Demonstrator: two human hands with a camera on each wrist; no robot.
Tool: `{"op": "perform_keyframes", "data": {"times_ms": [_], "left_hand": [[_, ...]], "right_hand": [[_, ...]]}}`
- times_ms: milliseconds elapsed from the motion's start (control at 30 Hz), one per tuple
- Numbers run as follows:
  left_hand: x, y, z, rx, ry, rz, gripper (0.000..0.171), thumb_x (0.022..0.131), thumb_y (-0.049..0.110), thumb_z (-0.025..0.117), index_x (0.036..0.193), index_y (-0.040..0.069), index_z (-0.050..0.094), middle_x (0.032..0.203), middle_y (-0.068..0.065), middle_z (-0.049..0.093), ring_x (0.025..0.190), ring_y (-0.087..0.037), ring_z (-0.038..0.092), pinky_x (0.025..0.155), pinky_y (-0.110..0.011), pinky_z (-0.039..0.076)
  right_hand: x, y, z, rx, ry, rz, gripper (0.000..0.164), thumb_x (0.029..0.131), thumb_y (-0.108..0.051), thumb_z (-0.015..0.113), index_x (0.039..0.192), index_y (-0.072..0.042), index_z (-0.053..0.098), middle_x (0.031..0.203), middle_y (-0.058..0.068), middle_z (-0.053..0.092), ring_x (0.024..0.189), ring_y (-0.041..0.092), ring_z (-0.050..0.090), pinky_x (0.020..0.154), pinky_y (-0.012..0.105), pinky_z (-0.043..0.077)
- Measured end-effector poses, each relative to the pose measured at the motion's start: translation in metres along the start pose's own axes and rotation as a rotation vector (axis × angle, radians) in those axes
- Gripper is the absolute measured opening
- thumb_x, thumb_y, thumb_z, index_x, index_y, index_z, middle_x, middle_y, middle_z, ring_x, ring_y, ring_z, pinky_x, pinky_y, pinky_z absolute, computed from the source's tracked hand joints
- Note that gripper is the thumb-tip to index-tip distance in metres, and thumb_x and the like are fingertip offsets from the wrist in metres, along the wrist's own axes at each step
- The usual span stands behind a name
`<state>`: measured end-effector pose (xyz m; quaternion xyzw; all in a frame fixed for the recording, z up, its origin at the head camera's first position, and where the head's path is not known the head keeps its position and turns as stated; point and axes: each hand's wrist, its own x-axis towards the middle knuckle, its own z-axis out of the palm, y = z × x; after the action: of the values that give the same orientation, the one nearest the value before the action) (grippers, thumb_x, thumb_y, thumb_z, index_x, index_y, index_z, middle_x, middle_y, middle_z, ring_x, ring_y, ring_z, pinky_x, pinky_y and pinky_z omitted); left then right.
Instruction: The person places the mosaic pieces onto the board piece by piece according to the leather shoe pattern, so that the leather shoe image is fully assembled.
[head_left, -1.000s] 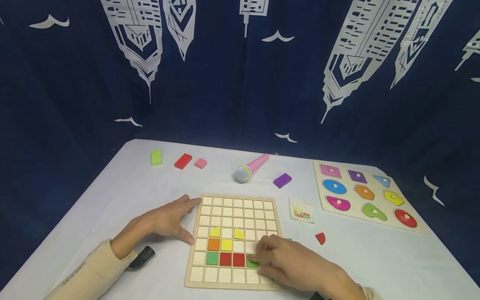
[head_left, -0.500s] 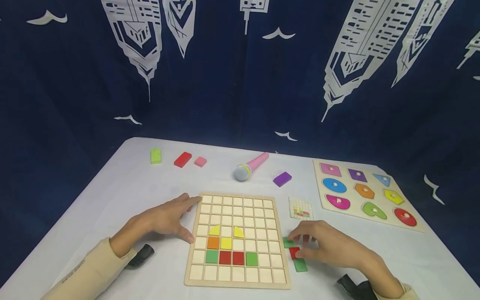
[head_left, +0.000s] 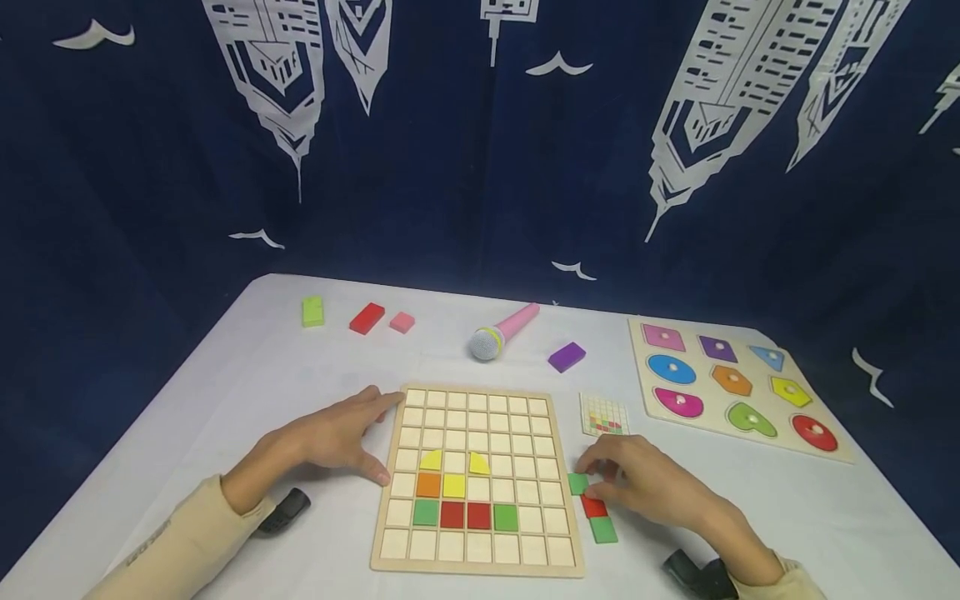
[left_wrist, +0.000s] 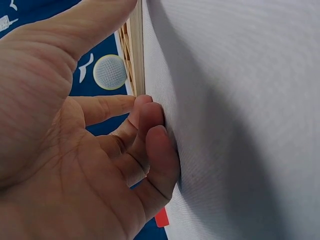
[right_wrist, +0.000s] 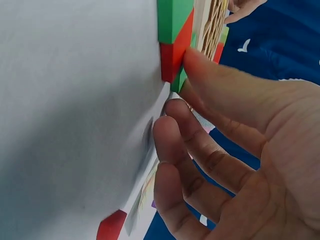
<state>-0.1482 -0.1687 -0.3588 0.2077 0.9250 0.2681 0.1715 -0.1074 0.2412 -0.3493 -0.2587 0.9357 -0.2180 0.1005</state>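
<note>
My left hand (head_left: 341, 437) rests against the left side of a wooden grid board (head_left: 477, 570), index finger at the far corner and thumb lower down. Several yellow, orange, red and green tiles lie in the board's cells. Right of the board, my right hand (head_left: 648, 477) pinches the far green tile (head_left: 576, 483) between index finger and thumb. A red tile (head_left: 595, 507) touches it, and the thumb also meets that red tile in the right wrist view. Another green tile (head_left: 603, 529) lies nearest the front. A red piece (right_wrist: 111, 225) shows beyond the curled fingers.
A small pattern card (head_left: 603, 414) lies behind my right hand. Farther back are a shape puzzle board (head_left: 716, 382), a pink toy microphone (head_left: 487, 342), a purple block (head_left: 567, 357), and red (head_left: 367, 318), pink (head_left: 402, 322) and lime (head_left: 312, 312) blocks.
My right hand has let go of a green tile in the board's second row from the front and moved right to the loose tiles. Its thumb has then shifted toward the far green tile.
</note>
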Motion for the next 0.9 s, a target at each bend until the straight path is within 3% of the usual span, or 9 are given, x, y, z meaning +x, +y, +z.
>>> {"op": "perform_keyframes", "data": {"times_ms": [267, 467, 667, 900], "left_hand": [[0.001, -0.001, 0.0, -0.007, 0.0, -0.004, 0.111, 0.06, 0.037, 0.095, 0.152, 0.008, 0.041, 0.112, -0.002, 0.054, 0.106, -0.019, 0.051, 0.1, -0.047, 0.047], [0.0, 0.0, -0.001, -0.01, -0.003, -0.016, 0.11, 0.06, 0.036, 0.095, 0.152, 0.009, 0.041, 0.113, -0.002, 0.054, 0.107, -0.019, 0.051, 0.101, -0.048, 0.047], [-0.001, 0.0, -0.001, -0.001, 0.0, -0.024, 0.109, 0.061, 0.036, 0.095, 0.152, 0.009, 0.041, 0.113, -0.002, 0.053, 0.107, -0.019, 0.051, 0.1, -0.046, 0.048], [0.001, -0.001, 0.001, -0.001, 0.0, -0.042, 0.111, 0.06, 0.038, 0.096, 0.152, 0.012, 0.041, 0.128, -0.009, 0.055, 0.122, -0.025, 0.051, 0.108, -0.052, 0.044]], "right_hand": [[0.002, -0.006, 0.002, 0.01, -0.01, 0.036, 0.022, 0.083, -0.009, 0.079, 0.093, -0.023, 0.066, 0.083, -0.015, 0.06, 0.078, 0.005, 0.053, 0.07, 0.022, 0.049], [-0.001, -0.017, -0.001, -0.054, 0.008, 0.052, 0.023, 0.084, -0.013, 0.079, 0.086, -0.027, 0.062, 0.075, -0.018, 0.057, 0.073, 0.002, 0.052, 0.064, 0.021, 0.046], [0.004, -0.033, -0.005, -0.079, 0.049, -0.034, 0.021, 0.085, -0.012, 0.078, 0.089, -0.025, 0.063, 0.077, -0.019, 0.057, 0.074, 0.0, 0.051, 0.067, 0.023, 0.049], [0.012, -0.044, 0.0, -0.03, 0.003, -0.071, 0.018, 0.086, -0.016, 0.078, 0.091, -0.025, 0.063, 0.077, -0.019, 0.057, 0.075, 0.0, 0.052, 0.068, 0.022, 0.048]]}}
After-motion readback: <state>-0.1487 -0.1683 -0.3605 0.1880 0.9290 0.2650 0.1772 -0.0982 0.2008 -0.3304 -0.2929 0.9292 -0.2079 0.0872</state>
